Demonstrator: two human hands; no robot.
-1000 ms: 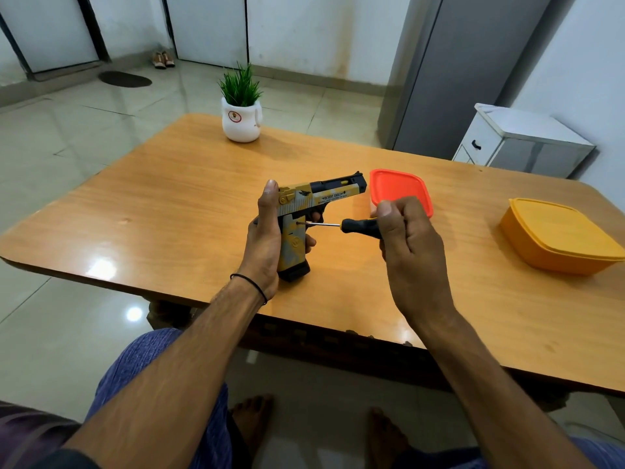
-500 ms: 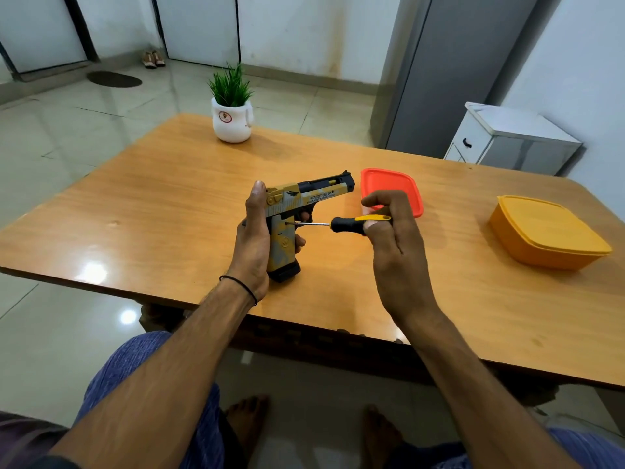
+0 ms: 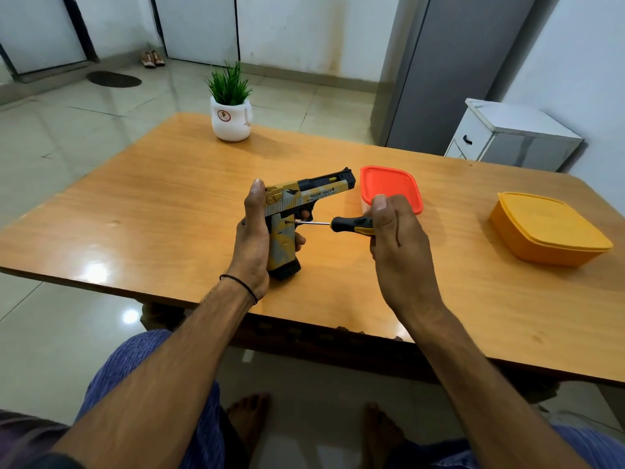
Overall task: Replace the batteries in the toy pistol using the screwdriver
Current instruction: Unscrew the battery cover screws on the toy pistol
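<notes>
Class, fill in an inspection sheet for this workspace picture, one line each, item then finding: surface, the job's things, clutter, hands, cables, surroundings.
Surface: glossy orange-brown wooden table, light glare near its front edge.
Job's things: yellow, grey and black toy pistol held upright, muzzle pointing right; black-and-yellow-handled screwdriver level, tip at a screw hole in the grip; no batteries seen.
Clutter: orange-red square plastic lid behind the screwdriver; closed yellow plastic box on the right; white pot of green grass at the far edge.
Hands: left hand grips the pistol's grip; right hand holds the screwdriver's handle.
Cables: nothing seen.
Surroundings: pale tiled floor, low white cabinet, tall grey cabinet, shoes by the wall.
</notes>
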